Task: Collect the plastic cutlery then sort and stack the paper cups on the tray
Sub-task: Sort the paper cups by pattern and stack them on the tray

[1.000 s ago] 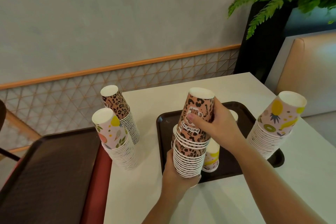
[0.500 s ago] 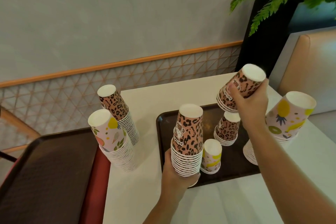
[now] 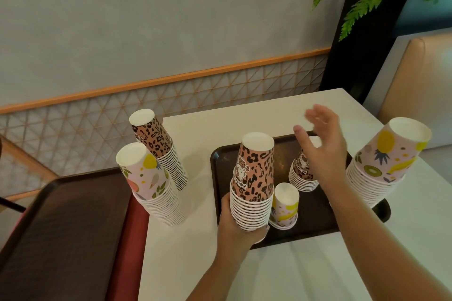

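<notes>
A dark brown tray (image 3: 315, 227) lies on the white table (image 3: 305, 269). My left hand (image 3: 238, 230) grips the base of an upturned leopard-print cup stack (image 3: 253, 183) at the tray's near left. My right hand (image 3: 322, 146) hovers with fingers spread above a shorter leopard-print stack (image 3: 299, 173) standing on the tray. A small fruit-print stack (image 3: 285, 205) stands between them. A tall fruit-print stack (image 3: 384, 161) leans at the tray's right end. No cutlery is visible.
Off the tray to the left stand a leopard-print stack (image 3: 161, 146) and a fruit-print stack (image 3: 151, 183) on the table. A second dark tray (image 3: 61, 234) rests on a red seat at left. A black planter with a fern (image 3: 362, 32) stands behind the table's far corner.
My right hand lifted several leopard cups off the held stack, carried them right and set them on the shorter leopard stack; it has now let go and opened. My left hand kept its grip.
</notes>
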Action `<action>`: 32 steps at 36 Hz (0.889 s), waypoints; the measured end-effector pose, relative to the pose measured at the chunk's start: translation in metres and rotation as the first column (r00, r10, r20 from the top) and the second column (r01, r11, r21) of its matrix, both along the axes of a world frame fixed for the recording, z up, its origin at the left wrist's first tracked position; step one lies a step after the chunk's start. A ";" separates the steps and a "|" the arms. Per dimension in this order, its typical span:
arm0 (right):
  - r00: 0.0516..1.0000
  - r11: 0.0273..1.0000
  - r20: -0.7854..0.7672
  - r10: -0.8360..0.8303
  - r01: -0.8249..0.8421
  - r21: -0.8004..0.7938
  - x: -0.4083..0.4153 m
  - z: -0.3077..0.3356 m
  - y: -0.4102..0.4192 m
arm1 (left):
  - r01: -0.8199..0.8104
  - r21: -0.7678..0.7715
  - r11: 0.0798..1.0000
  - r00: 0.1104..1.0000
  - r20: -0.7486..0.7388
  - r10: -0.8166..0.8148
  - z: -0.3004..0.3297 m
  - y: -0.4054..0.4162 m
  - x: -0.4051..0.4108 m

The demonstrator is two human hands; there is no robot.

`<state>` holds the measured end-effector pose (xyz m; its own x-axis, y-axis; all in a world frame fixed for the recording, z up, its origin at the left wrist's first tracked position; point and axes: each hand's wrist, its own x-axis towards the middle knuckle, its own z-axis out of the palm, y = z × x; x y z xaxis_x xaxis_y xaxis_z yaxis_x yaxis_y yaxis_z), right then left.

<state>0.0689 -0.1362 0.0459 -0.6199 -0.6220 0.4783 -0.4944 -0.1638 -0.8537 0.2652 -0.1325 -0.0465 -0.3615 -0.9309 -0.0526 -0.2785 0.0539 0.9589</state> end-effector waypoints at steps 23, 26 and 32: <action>0.921 0.875 0.069 0.382 -0.385 0.294 0.048 0.038 0.028 | 0.017 0.055 0.998 0.997 -0.082 -0.012 0.018 0.013 0.002; 0.927 0.906 0.170 0.334 -0.366 0.214 0.046 0.041 0.028 | 0.028 0.039 0.999 0.999 -0.044 -0.027 0.016 0.012 0.001; 0.951 0.993 0.290 0.110 -0.117 0.007 0.017 0.048 0.023 | 0.022 0.042 0.999 1.000 -0.022 -0.021 0.009 0.009 0.002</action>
